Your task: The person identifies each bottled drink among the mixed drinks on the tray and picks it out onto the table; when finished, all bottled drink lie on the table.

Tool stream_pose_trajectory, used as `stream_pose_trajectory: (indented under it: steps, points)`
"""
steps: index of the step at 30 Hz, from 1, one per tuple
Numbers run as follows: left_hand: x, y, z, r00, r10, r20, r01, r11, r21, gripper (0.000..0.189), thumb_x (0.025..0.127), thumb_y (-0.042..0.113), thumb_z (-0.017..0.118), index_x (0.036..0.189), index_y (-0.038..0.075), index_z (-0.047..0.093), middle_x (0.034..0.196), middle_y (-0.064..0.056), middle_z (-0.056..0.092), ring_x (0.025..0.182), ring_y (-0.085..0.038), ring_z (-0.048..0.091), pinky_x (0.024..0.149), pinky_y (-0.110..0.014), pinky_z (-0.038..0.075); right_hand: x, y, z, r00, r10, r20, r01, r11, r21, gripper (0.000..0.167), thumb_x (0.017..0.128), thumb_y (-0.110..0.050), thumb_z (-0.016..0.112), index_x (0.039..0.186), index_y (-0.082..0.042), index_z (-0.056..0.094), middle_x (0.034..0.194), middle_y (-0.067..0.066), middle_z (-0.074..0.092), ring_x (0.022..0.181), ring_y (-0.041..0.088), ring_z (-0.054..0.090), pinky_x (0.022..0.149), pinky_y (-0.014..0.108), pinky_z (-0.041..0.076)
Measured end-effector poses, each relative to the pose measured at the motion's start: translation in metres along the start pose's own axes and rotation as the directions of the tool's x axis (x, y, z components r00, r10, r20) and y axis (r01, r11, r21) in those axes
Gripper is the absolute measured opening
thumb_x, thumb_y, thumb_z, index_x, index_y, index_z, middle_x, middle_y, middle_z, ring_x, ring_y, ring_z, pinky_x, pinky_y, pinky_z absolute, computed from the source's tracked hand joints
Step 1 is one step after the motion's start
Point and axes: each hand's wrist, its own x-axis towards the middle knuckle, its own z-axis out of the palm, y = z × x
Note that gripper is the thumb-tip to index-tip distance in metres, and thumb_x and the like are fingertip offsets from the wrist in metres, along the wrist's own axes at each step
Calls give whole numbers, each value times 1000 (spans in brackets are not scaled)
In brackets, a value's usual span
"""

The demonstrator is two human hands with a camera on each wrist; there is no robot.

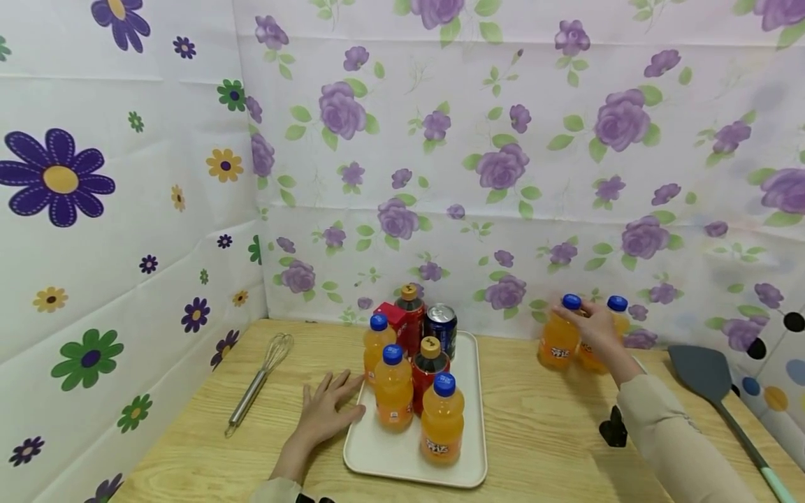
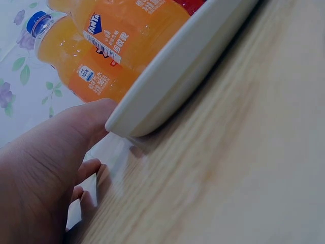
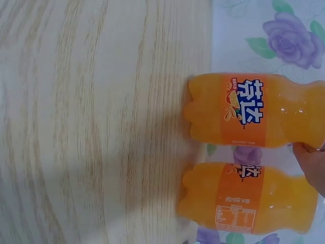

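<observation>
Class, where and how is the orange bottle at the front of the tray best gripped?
Probably round the waist above its label, from the right. The orange bottle stands upright and narrows there, and bare tray shows on that side, while another orange bottle and a yellow-capped bottle crowd its left and rear.

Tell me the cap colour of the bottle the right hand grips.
The bottle has a blue cap, best seen in the head view.

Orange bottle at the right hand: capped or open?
Capped: in the head view, the blue cap sits on top of the orange bottle at the right hand.
</observation>
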Motion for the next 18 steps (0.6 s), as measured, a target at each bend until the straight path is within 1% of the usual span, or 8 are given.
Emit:
stream_pose_trajectory:
  steps: [3, 6, 9, 11, 13, 15, 18]
  points:
    - [0, 1, -1, 1000, 3, 0, -3, 1000, -1, 60, 86, 48, 64, 141, 27, 54, 155, -18, 39, 146, -53, 17, 109, -78, -9, 0, 4, 1, 1000, -22, -16, 22, 1000, -12, 72, 92, -56, 55, 135, 1, 50, 137, 25, 51, 124, 36, 48, 103, 50, 44]
    - [-1, 2, 0, 1000, 9, -1, -9, 1000, -5, 60, 86, 47, 65, 141, 26, 54, 154, -19, 39, 146, -54, 18, 109, -78, -9, -1, 6, 2, 999, -43, -34, 42, 999, -31, 69, 93, -54, 54, 134, 2, 51, 135, 26, 52, 118, 34, 50, 98, 46, 45]
    - [-1, 2, 0, 1000, 13, 4, -13, 1000, -1, 60, 86, 47, 64, 141, 26, 54, 154, -19, 39, 145, -54, 18, 109, -79, -8, -5, 5, 1, 998, -63, -29, 62, 998, -31, 70, 95, -49, 56, 142, 1, 43, 144, 29, 46, 128, 43, 47, 106, 54, 43]
    - [-1, 2, 0, 1000, 17, 4, -17, 1000, 4, 59, 86, 47, 64, 140, 25, 54, 154, -19, 39, 145, -54, 19, 109, -79, -8, -9, 2, -1, 997, -72, -19, 71, 997, -20, 76, 94, -47, 57, 149, 0, 34, 150, 30, 38, 137, 47, 39, 111, 59, 38]
    - [-1, 1, 0, 1000, 21, 2, -21, 1000, 7, 59, 87, 46, 64, 141, 25, 54, 154, -19, 39, 145, -54, 19, 109, -79, -8, -13, -3, -3, 996, -86, -12, 86, 996, 5, 83, 94, -47, 59, 154, -2, 23, 156, 29, 27, 143, 49, 28, 113, 61, 31]
    - [0, 0, 0, 1000, 27, -3, -27, 1000, 13, 58, 87, 46, 64, 141, 25, 54, 154, -19, 39, 145, -54, 19, 108, -79, -7, -16, -10, -7, 994, -106, -26, 106, 994, 20, 85, 94, -47, 58, 155, -3, 19, 159, 28, 22, 145, 49, 23, 115, 61, 28]
    - [0, -2, 0, 1000, 23, -4, -23, 1000, 20, 59, 87, 46, 63, 141, 25, 54, 154, -19, 39, 145, -54, 19, 109, -79, -7, -19, -18, -10, 988, -137, -68, 139, 990, 30, 82, 95, -45, 58, 154, -2, 22, 160, 25, 22, 146, 48, 21, 116, 60, 26]
